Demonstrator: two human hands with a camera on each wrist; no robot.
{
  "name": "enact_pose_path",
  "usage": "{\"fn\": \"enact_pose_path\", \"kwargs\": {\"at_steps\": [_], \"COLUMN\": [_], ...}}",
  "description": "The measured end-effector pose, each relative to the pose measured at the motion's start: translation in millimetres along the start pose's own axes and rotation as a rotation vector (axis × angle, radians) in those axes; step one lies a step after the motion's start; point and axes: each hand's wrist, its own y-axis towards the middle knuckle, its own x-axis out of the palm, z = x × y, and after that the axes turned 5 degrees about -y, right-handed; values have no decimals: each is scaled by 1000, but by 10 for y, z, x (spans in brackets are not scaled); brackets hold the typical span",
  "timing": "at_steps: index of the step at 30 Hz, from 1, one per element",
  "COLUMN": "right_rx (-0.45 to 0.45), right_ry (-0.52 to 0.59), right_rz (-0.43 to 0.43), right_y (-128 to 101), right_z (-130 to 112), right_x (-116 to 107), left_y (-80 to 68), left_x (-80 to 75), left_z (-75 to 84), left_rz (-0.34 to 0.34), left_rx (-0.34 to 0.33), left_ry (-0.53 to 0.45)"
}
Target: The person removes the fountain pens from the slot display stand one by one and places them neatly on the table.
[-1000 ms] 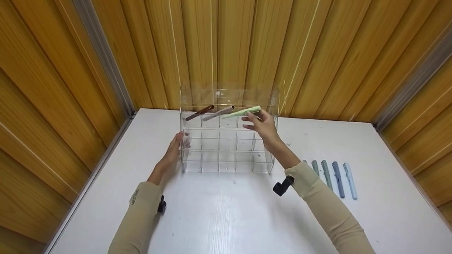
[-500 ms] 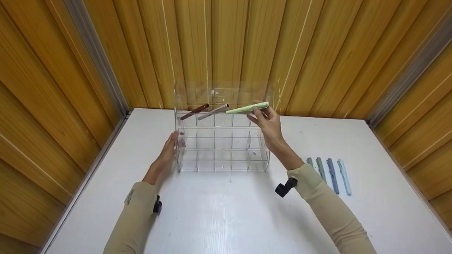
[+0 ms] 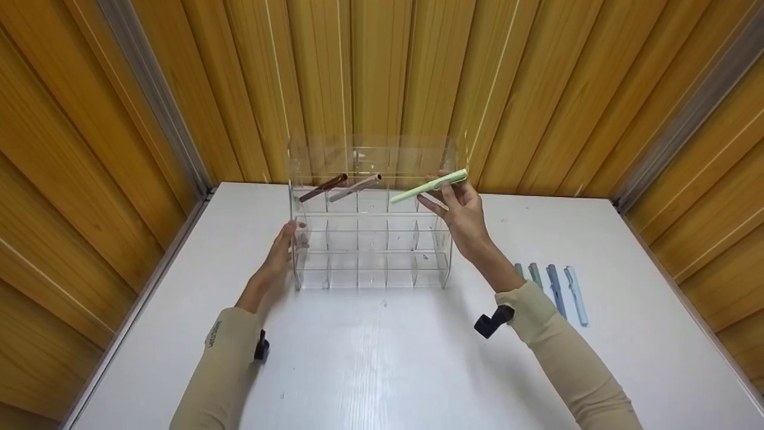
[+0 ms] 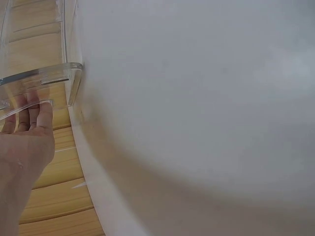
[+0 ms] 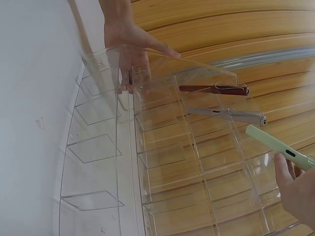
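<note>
While pinching the green pen [image 3: 428,186] at the clear organizer's [image 3: 370,263] one o'clock top corner with right hand [image 3: 462,218], left hand [image 3: 279,258] flat-fingered at nine: could miss slot, tip rack.

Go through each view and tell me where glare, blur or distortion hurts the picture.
Head view: wide-angle bending tilts the wood walls; soft glare streaks the white table, and the clear acrylic organizer is hard to trace. Left wrist view: the table fills the frame as a featureless blur, left hand soft-edged. Right wrist view: sharper; the green pen is clear, reflections cross the acrylic.
</note>
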Motion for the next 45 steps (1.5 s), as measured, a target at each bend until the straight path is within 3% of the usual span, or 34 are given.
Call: {"fn": "enact_pose_path", "kwargs": {"at_steps": [10, 17, 28, 38, 45], "right_rx": [34, 54, 75, 104, 118], "right_ry": [18, -52, -116, -212, -254], "right_rz": [-25, -29, 12, 38, 49], "right_y": [-79, -188, -343, -407, -469], "right_z": [-33, -78, -102, -115, -181], "right_x": [-155, -380, -759, -977, -1120], "left_y": [12, 29, 31, -29, -5], "left_x": [9, -19, -15, -59, -40], "left_z": [9, -8, -8, 2, -13], "left_rz": [-11, -33, 3, -22, -38], "left_rx": [2, 24, 27, 3, 29], "left_ry": [-2, -25, -51, -21, 3]}}
